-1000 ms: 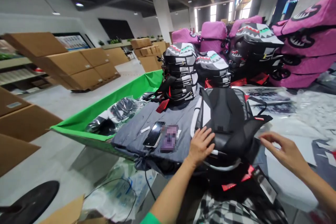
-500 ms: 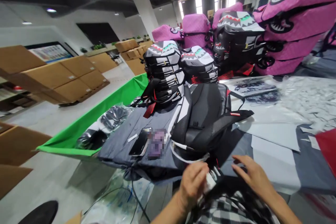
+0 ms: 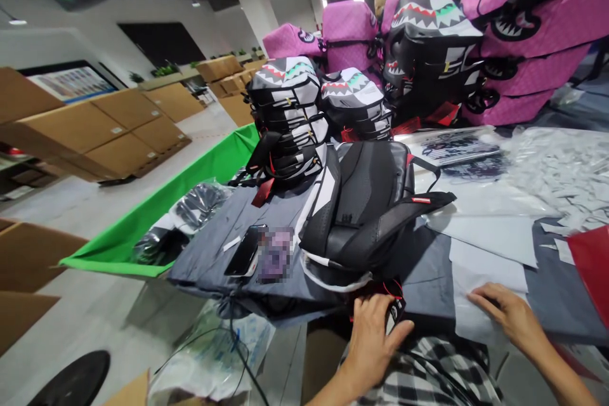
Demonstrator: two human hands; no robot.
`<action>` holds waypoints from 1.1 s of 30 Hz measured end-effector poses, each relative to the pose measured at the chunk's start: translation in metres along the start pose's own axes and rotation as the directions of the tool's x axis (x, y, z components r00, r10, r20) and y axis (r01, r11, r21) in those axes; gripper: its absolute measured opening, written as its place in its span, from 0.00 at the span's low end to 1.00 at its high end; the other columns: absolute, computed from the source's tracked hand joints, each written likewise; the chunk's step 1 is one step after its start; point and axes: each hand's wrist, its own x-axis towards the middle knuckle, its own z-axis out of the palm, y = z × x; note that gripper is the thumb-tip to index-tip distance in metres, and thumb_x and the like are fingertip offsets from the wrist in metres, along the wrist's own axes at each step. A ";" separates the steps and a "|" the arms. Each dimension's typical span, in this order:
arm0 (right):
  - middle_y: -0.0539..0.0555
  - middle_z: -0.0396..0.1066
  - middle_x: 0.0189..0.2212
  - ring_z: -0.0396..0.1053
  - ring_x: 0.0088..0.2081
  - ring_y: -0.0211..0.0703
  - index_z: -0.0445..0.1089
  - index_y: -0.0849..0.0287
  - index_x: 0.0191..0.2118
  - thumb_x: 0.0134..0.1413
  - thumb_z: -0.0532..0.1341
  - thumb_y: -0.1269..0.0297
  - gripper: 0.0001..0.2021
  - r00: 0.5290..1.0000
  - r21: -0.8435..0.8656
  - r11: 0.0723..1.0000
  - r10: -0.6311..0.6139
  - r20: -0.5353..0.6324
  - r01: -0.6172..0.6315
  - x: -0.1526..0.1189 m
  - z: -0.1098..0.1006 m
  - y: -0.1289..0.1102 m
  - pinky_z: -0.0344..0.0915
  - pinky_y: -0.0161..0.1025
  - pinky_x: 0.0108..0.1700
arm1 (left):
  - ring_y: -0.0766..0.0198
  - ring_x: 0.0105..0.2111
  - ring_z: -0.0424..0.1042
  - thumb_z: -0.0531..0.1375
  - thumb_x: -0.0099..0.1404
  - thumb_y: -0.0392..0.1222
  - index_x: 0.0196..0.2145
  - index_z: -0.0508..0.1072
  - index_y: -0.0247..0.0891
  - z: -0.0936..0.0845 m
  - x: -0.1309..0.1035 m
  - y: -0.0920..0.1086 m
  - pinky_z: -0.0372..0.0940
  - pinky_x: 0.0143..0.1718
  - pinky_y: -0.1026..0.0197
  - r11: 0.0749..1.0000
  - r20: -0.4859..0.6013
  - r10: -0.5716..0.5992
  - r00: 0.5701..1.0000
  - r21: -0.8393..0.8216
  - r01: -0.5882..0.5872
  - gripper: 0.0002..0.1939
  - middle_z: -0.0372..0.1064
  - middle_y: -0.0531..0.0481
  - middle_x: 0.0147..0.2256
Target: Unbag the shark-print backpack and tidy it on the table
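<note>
Backpack: the black backpack (image 3: pixel 361 181) lies on the bench (image 3: pixel 431 288), straps up, its pale-trimmed end toward the front edge.
Left hand: the left hand (image 3: pixel 375 336) bends its fingers over a dark tag (image 3: pixel 396 312) just below that end, thumb spread to 1 side; I cannot tell whether they pinch it.
Right hand: the right hand (image 3: pixel 504 314) has loosely curled, parted fingers, nothing visible in them, over white paper (image 3: pixel 483 266); contact is unclear.
Tag handling: probably best gripped by the card's flat edges, with slack left in the red string (image 3: pixel 392 292) and the bag's weight left resting.
Backpack surface: smooth, glossy panels around a matte, padded back; the strap (image 3: pixel 380 235) is thick and curved.
Tag material: flat, stiff-looking card with white print.
Bench cover: grey, wrinkled cloth.
</note>
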 end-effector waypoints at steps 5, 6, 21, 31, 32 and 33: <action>0.54 0.77 0.29 0.74 0.31 0.47 0.75 0.54 0.29 0.52 0.51 0.24 0.36 0.998 0.052 0.998 0.040 0.040 -0.042 0.013 -0.020 -0.002 0.71 0.39 0.35 | 0.57 0.29 0.67 0.59 0.68 0.55 0.25 0.69 0.38 -0.033 0.008 0.024 0.62 0.36 0.53 0.969 -0.113 0.230 0.967 0.123 -0.216 0.20 0.66 0.48 0.25; 0.54 0.77 0.29 0.74 0.32 0.47 0.74 0.55 0.30 0.53 0.50 0.25 0.35 0.999 0.049 0.998 0.044 0.025 -0.045 0.017 -0.026 -0.004 0.71 0.39 0.36 | 0.58 0.30 0.68 0.59 0.69 0.51 0.28 0.70 0.37 -0.030 0.015 0.031 0.61 0.34 0.55 0.942 -0.085 0.329 0.941 0.102 -0.320 0.17 0.67 0.48 0.26; 0.59 0.71 0.35 0.70 0.38 0.56 0.67 0.53 0.37 0.64 0.55 0.47 0.15 0.687 -0.192 0.981 -0.138 -0.713 -0.002 -0.003 -0.090 -0.097 0.65 0.51 0.45 | 0.47 0.59 0.66 0.67 0.60 0.62 0.60 0.65 0.33 0.066 0.075 0.081 0.58 0.61 0.46 0.812 0.303 0.467 0.831 -0.520 -0.266 0.40 0.67 0.34 0.58; 0.51 0.70 0.27 0.67 0.27 0.42 0.68 0.54 0.33 0.65 0.59 0.57 0.10 0.783 -0.192 0.978 -0.181 -0.595 0.080 -0.062 0.003 -0.127 0.62 0.41 0.33 | 0.64 0.34 0.67 0.76 0.36 0.66 0.34 0.77 0.34 0.011 0.033 0.091 0.64 0.46 0.58 -0.004 0.645 0.003 0.764 -0.764 0.645 0.36 0.70 0.51 0.32; 0.51 0.69 0.25 0.67 0.26 0.41 0.68 0.54 0.31 0.65 0.59 0.58 0.11 0.778 -0.226 0.971 -0.206 -0.594 0.085 -0.062 0.007 -0.123 0.61 0.40 0.31 | 0.64 0.34 0.66 0.76 0.37 0.65 0.36 0.78 0.34 0.012 0.029 0.091 0.63 0.46 0.58 0.017 0.630 0.038 0.776 -0.777 0.630 0.36 0.70 0.52 0.33; 0.51 0.69 0.24 0.66 0.25 0.40 0.68 0.54 0.30 0.66 0.58 0.57 0.12 0.786 -0.247 0.966 -0.212 -0.581 0.078 -0.064 0.009 -0.119 0.61 0.40 0.31 | 0.64 0.35 0.66 0.75 0.38 0.65 0.37 0.79 0.34 0.013 0.025 0.090 0.63 0.46 0.59 0.029 0.615 0.069 0.785 -0.788 0.615 0.36 0.69 0.52 0.33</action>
